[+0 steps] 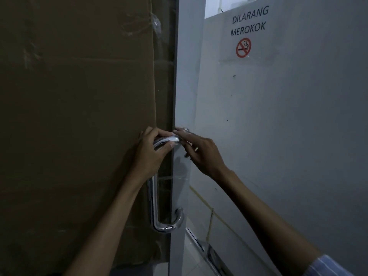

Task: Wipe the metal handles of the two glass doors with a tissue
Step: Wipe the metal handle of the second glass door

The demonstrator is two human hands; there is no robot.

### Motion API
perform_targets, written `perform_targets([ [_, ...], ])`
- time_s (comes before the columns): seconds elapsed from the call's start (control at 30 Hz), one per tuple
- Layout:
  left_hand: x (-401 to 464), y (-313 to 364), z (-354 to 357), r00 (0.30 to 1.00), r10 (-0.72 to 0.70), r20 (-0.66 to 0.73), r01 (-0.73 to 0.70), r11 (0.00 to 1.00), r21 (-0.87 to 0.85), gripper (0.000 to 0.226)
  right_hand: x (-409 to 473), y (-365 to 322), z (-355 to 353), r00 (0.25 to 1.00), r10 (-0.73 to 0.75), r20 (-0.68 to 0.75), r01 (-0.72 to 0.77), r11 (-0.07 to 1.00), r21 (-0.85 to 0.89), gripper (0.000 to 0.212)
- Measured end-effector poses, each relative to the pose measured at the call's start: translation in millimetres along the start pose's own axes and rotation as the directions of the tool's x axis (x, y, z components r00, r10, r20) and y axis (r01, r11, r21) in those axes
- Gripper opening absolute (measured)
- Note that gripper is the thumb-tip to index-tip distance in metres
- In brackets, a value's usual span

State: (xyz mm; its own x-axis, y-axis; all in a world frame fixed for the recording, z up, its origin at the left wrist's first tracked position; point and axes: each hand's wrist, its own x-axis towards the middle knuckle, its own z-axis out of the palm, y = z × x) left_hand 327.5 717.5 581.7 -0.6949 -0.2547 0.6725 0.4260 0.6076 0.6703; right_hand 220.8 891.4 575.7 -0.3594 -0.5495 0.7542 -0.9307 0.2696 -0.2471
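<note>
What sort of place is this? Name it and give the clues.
Probably a doorway in an office or other commercial building, though that's a guess. A printed no-smoking sign reading DILARANG MEROKOK is taped to the grey wall, a chrome pull handle is mounted on a glass door, and brown cardboard covers the left side.

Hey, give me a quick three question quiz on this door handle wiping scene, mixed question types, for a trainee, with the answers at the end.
1. True or false: the left hand grips the upper bend of the metal handle.
2. Multiple choice: the sign on the pale wall shows A) no smoking, B) no entry, C) fire exit.
3. Fill in: the panel behind the handle is covered with brown ____.

Key: 1 true; 2 A; 3 cardboard.

Note: the right hand is at the handle's top end, its fingers on something pale, probably the tissue; too blurred to confirm.
</note>
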Motion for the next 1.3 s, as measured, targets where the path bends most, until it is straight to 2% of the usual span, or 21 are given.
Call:
perform_targets([
  [0.1,0,-1,0,1.0,0.008,-0.006,-0.008,1.0,0.004,0.018,-6,5,-2,0.997,-0.059,-0.047,0.055,0.996,-0.077,0.044],
  [0.23,2,0,0,1.0,0.003,-0.011,-0.003,0.999,0.043,0.02,-2,12,-8,0.983,0.116,-0.143,-0.133,0.985,-0.114,0.038],
  [0.4,3,0,1,1.0,-0.011,-0.014,0.011,0.999,0.036,0.019,-1,10,-9,0.997,0.054,-0.05,-0.061,0.989,-0.138,0.039],
  [0.5,2,-1,1,1.0,0.003,-0.019,-0.002,0.999,0.051,0.02,7,11,-15,0.991,0.115,-0.062,-0.124,0.977,-0.176,0.036],
  [0.63,0,-1,0,1.0,-0.009,0.01,0.009,1.0,0.012,0.019,13,4,-18,0.998,0.045,0.045,-0.037,0.986,-0.162,0.034],
  [0.73,-1,-3,0,1.0,-0.011,0.0,0.011,1.0,0.027,0.023,14,6,-24,0.993,0.118,0.005,-0.114,0.972,-0.206,0.035],
  [0.8,-2,-5,-1,0.997,-0.073,0.013,0.073,0.996,-0.044,0.036,14,-1,-22,0.99,0.137,-0.023,-0.139,0.97,-0.201,0.033],
  [0.87,-2,-6,-1,0.994,-0.107,0.015,0.108,0.986,-0.123,0.049,12,-13,-16,0.997,0.073,-0.007,-0.073,0.98,-0.182,0.032],
  [0.93,-1,-9,0,0.995,-0.096,-0.001,0.096,0.987,-0.131,0.055,6,-22,-11,1.0,0.022,-0.002,-0.022,0.981,-0.19,0.034],
  [1.1,-2,-8,-1,0.995,-0.102,0.017,0.103,0.987,-0.127,0.054,7,-34,-4,0.993,0.055,-0.108,-0.083,0.961,-0.265,0.031],
  [1.23,-3,-7,-1,0.993,-0.117,0.011,0.117,0.98,-0.158,0.061,4,-37,0,0.995,-0.101,-0.009,0.096,0.962,-0.255,0.045],
  [1.3,-4,-7,-1,0.993,-0.119,-0.002,0.117,0.978,-0.172,0.067,-4,-28,-2,0.991,-0.135,-0.014,0.127,0.957,-0.26,0.05],
])
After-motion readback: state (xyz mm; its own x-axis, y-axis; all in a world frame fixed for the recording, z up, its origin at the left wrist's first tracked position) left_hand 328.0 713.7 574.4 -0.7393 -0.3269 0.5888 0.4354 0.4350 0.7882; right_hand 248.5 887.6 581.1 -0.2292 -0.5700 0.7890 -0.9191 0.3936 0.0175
